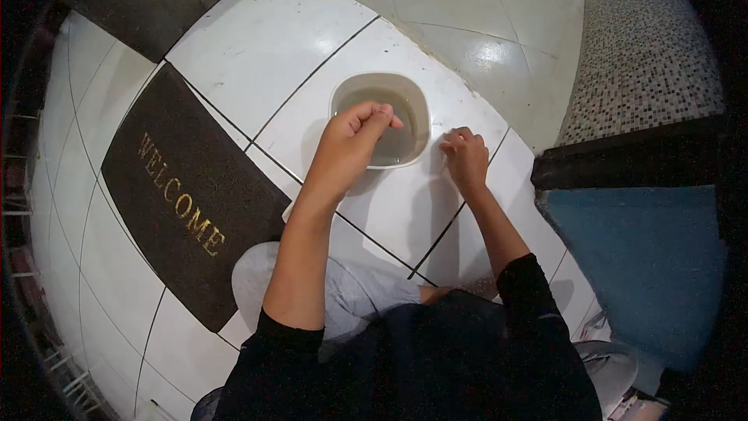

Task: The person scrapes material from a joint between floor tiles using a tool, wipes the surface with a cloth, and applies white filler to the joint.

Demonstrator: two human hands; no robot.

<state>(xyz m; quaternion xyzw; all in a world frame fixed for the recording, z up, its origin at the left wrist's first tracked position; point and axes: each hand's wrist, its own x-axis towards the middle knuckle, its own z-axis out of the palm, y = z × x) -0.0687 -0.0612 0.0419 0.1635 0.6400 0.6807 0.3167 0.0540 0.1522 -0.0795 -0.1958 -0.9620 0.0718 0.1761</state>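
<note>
Fingers of the left hand (351, 140) pinch together over a murky basin (417, 105); right hand (465, 157) curled; dark lettered doormat (187, 203) left.

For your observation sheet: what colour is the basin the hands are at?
Pale beige basin, holding murky water; clearest in the head view.

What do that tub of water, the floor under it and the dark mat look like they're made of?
The tub looks like smooth, pale plastic: thin rounded rim, murky water inside. The floor seems glazed white ceramic tile, with dark grout lines and glare. The doormat appears coarse, matte dark fibre or rubber; which one is unclear.
</note>
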